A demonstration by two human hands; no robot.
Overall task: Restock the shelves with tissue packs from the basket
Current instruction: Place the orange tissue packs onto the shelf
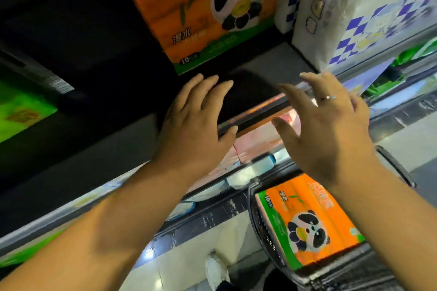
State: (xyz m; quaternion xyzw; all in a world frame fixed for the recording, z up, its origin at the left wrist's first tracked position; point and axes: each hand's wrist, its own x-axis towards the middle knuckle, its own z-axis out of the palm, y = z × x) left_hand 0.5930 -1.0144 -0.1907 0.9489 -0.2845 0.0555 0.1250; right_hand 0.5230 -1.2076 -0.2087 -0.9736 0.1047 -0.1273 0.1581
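An orange tissue pack with a panda picture (212,9) stands on the dark shelf (132,144) at the top middle. Just below it, my left hand (196,125) hovers with straight fingers and holds nothing. My right hand (328,125), wearing a ring, is spread open beside it and also empty. A second orange panda tissue pack (309,222) lies in the black wire basket (260,238) at the lower right, partly behind my right forearm.
White tissue packs with blue checks (359,14) stand on the shelf to the right of the orange pack. A green pack (21,111) sits at the left. Lower shelves hold pink and white packs (236,160). My white shoe (216,269) is on the tiled floor.
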